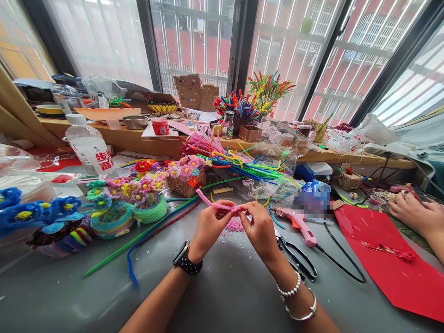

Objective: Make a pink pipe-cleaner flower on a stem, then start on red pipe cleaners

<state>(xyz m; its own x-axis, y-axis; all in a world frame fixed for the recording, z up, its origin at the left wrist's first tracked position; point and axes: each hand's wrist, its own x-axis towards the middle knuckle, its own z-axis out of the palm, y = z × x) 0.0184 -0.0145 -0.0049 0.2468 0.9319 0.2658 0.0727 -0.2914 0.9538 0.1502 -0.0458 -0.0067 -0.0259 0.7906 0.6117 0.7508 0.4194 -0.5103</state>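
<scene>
Head view: two hands pinch one pink pipe cleaner [217,204]

Wicker basket [185,185] holds pipe-cleaner flowers; one plastic bottle [88,148] stands far left. Left hand [210,226] and right hand [260,229] are raised over the grey table [222,286], fingertips clamped on the pink pipe cleaner between them. One watch on the left wrist, two bracelets on the right. One glue gun [299,225] and one pair of scissors [299,260] lie just right. Another person's hand [412,212] is beside the red paper [391,273].

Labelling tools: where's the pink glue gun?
Glue gun: head view, on the grey table right of the right hand pinching the pink pipe cleaner, beyond the scissors, left of the red sheet.
</scene>
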